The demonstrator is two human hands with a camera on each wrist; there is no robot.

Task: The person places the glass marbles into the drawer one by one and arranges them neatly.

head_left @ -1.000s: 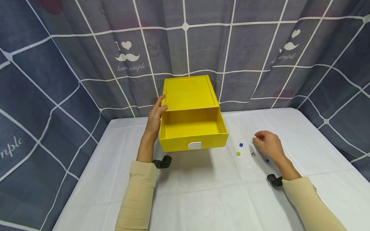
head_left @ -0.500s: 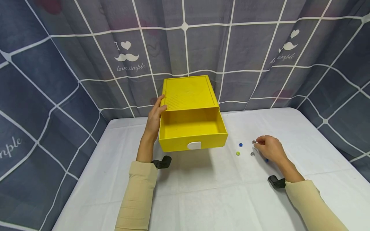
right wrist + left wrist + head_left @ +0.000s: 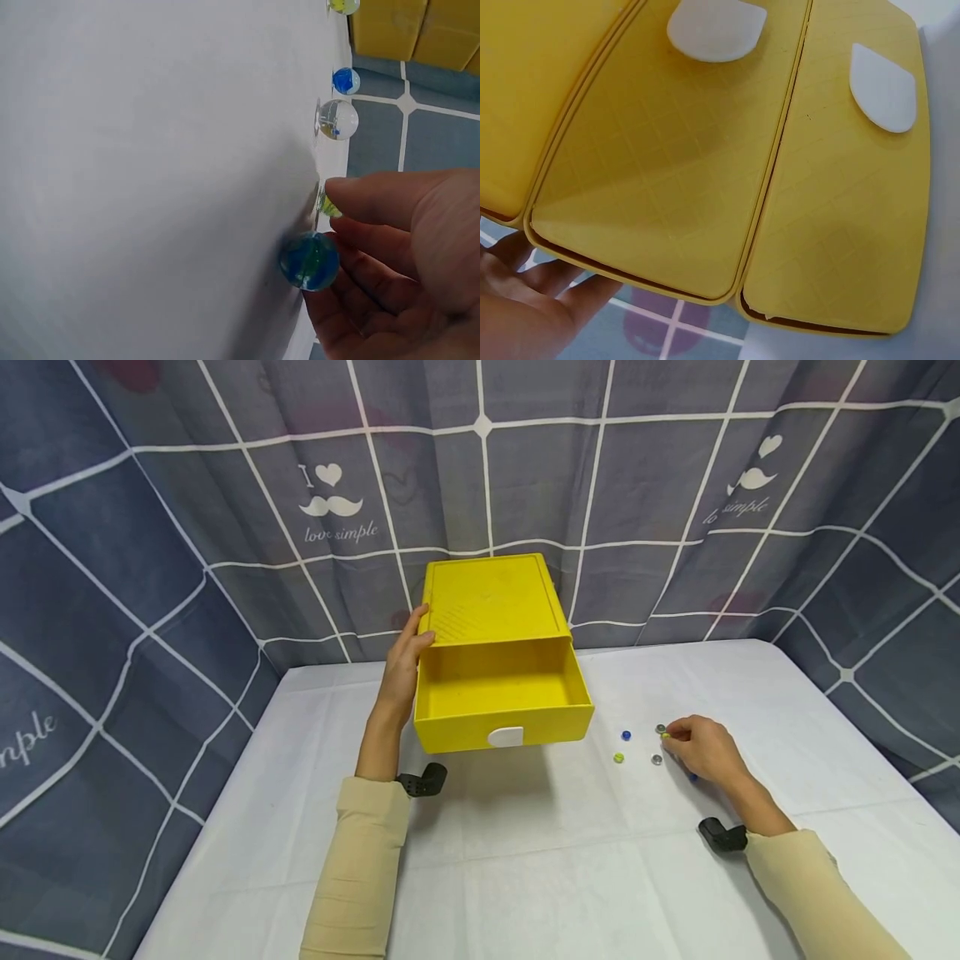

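A yellow drawer cabinet (image 3: 491, 597) stands at the back of the table, its top drawer (image 3: 504, 727) pulled out with nothing in it. My left hand (image 3: 397, 685) rests along the cabinet's left side, fingers extended against it. At the right, my right hand (image 3: 707, 750) pinches a small yellow-green marble (image 3: 328, 204) between thumb and forefinger, low over the cloth. A blue-green marble (image 3: 309, 261) lies close by the other fingers. Around the hand lie a clear marble (image 3: 657, 760), another greyish one (image 3: 661, 728), a blue marble (image 3: 626, 736) and a yellow-green one (image 3: 618, 758).
White cloth (image 3: 517, 877) covers the table. A grey checked curtain (image 3: 660, 485) hangs behind and at both sides. Two lower drawers with white handles (image 3: 716, 30) are shut beneath the pulled-out one.
My right hand has drawn slightly down and right, uncovering a greyish marble, and a yellow-green marble now shows at its fingertips. The left hand and cabinet stay put.
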